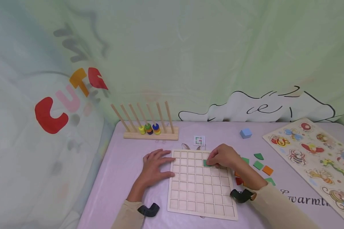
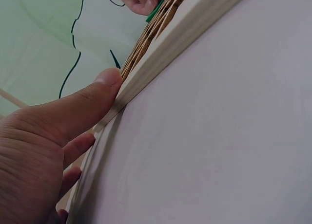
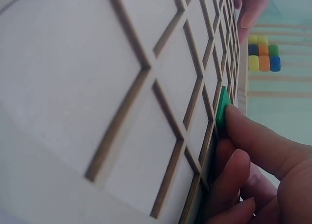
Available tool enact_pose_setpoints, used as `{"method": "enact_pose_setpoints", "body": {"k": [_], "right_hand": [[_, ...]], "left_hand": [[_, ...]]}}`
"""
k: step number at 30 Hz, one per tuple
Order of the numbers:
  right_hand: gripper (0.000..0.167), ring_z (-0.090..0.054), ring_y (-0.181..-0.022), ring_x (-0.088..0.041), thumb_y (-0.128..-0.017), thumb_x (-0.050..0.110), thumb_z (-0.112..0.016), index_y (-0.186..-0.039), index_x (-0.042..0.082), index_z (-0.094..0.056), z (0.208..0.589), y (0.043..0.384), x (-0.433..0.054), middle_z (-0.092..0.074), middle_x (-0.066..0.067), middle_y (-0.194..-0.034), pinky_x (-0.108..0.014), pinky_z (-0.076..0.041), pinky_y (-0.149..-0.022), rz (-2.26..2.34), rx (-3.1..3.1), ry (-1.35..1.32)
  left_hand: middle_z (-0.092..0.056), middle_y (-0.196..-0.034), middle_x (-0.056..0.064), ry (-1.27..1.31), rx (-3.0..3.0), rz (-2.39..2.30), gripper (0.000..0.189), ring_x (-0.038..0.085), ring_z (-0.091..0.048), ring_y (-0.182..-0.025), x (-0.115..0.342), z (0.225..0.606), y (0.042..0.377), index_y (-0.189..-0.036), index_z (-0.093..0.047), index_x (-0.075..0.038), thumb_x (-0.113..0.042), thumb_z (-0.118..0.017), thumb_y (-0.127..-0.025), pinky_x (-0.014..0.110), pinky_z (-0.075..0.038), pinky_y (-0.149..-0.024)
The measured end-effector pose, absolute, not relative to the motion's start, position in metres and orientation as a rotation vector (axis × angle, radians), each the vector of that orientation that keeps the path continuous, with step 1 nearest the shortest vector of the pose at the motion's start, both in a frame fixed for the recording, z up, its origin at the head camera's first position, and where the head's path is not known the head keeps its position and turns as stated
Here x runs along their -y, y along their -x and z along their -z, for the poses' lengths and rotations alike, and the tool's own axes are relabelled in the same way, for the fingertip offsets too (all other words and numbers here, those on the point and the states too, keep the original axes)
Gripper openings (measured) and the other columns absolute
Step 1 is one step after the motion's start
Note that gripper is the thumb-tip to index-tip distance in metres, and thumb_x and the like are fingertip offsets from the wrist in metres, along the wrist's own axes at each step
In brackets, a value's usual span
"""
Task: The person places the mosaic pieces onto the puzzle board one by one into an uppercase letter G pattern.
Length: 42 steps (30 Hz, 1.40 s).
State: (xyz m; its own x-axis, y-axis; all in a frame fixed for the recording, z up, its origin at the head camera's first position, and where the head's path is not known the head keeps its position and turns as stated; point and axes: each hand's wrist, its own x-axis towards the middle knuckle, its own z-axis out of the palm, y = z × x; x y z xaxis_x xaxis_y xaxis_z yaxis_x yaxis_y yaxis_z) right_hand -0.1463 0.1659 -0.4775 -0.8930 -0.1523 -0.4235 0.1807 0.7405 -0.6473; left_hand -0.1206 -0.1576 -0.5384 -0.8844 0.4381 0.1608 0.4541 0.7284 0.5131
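Observation:
A light wooden grid board [image 1: 199, 194] with square cells lies flat on the table. At its left edge is my left hand [image 1: 155, 168], fingers spread and fairly straight; in the left wrist view its thumb [image 2: 105, 85] touches the board's side. My right hand [image 1: 225, 156] pinches a small green tile [image 1: 205, 163] between thumb and fingertips, over a cell in the upper right of the grid. Seen from the right wrist, the green tile [image 3: 223, 107] tilts against the grid's ridges. Loose green tiles [image 1: 258, 165] and an orange tile [image 1: 268, 170] lie right of the board, partly behind my right forearm.
Behind the board lies a small pattern card [image 1: 199, 140]. A wooden peg rack [image 1: 150, 136] with colored beads stands at the back left. A blue cube [image 1: 245, 133] sits at the back right, near a large insect-picture puzzle board [image 1: 309, 160]. Curtain fabric [image 1: 172, 63] hangs behind the table.

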Motion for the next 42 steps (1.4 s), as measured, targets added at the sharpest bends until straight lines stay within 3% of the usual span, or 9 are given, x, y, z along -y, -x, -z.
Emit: {"method": "enact_pose_setpoints", "body": {"k": [19, 42], "right_hand": [[0.017, -0.055, -0.062, -0.015, -0.082, 0.023, -0.086, -0.080, 0.010, -0.075, 0.4756, 0.1438, -0.1633, -0.060, 0.000, -0.063, -0.029, -0.042, -0.060, 1.005, -2.475, -0.059], [0.017, -0.055, -0.064, -0.016, -0.081, 0.024, -0.087, -0.080, 0.012, -0.074, 0.4781, 0.1423, -0.1624, -0.064, -0.001, -0.070, -0.027, -0.043, -0.058, 1.010, -2.487, -0.110]], "left_hand": [[-0.055, -0.151, 0.000, 0.755, 2.884, 0.901, 0.057, 0.031, -0.039, -0.148, 0.1580, 0.5376, 0.1207, -0.130, -0.071, -0.031, -0.054, -0.081, -0.079, 0.065, -0.025, -0.108], [-0.055, -0.150, -0.003, 0.749, 2.882, 0.873, 0.055, 0.030, -0.039, -0.147, 0.1563, 0.5357, 0.1194, -0.129, -0.071, -0.033, -0.056, -0.080, -0.080, 0.066, -0.026, -0.108]]}}
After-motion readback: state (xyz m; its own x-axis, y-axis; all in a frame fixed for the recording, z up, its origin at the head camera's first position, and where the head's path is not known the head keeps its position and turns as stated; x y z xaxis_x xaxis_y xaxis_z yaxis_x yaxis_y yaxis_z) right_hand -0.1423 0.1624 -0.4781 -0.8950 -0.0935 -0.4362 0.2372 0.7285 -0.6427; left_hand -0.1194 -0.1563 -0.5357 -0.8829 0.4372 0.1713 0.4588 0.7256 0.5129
